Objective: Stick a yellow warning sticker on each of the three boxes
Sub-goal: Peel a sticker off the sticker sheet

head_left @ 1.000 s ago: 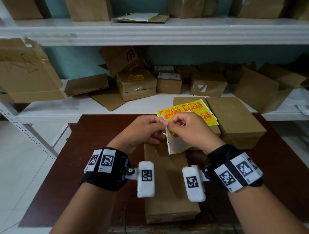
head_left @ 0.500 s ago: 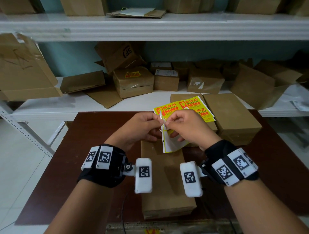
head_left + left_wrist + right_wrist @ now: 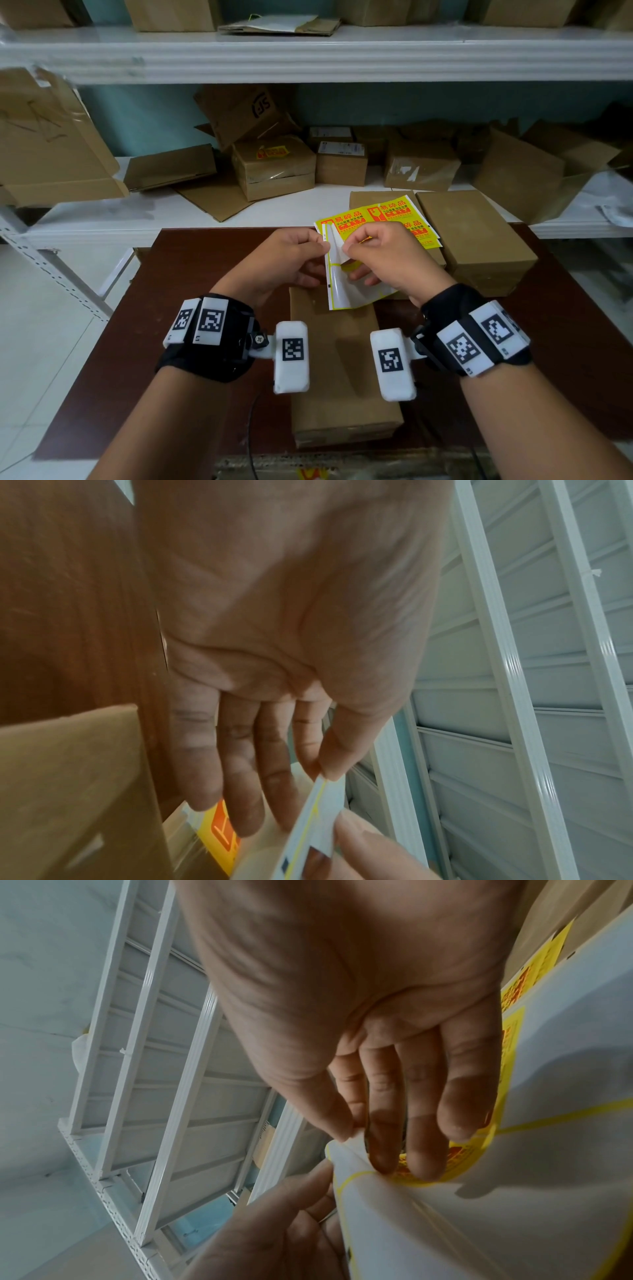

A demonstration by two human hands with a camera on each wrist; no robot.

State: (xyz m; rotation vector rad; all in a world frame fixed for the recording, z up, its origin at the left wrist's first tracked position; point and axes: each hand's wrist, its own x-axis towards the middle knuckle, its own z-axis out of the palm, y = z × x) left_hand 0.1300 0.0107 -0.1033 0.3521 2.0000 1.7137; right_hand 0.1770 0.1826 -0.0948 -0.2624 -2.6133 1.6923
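A long cardboard box (image 3: pixel 342 377) is seen lying nearest on the brown bench (image 3: pixel 171 308), running away from the viewer between the two forearms. Its top is bare of any sticker where it shows. Black wrist straps with white coded tags are worn on both arms above it.

Just beyond, over the far end of that box, a sticker sheet (image 3: pixel 356 291) is held up off the bench by both hands. A top corner of its white backing is pinched between the thumb and forefinger of the left hand (image 3: pixel 291 260), the remaining fingers being loosely curled below. A yellow sticker (image 3: pixel 349 265) is pinched at its corner by the thumb and forefinger of the right hand (image 3: pixel 387 260), with the other fingers laid behind the sheet; that corner is seen lifted off the backing, while the rest of the sticker is mostly hidden by the hand. In the right wrist view the yellow printed face (image 3: pixel 479 1150) curls under the fingertips (image 3: pixel 455 1123). In the left wrist view the sheet's edge (image 3: pixel 318 818) is seen gripped at the thumb tip.

Farther on, two more boxes are seen at the bench's back edge: one (image 3: pixel 476 236) to the right, and one (image 3: pixel 376 200) beside it, largely covered by the sheet's yellow part (image 3: pixel 387 216), printed in red.

Behind the bench, white shelves (image 3: pixel 308 54) are loaded with assorted cardboard boxes, one of them (image 3: pixel 274 164) bearing a yellow label.
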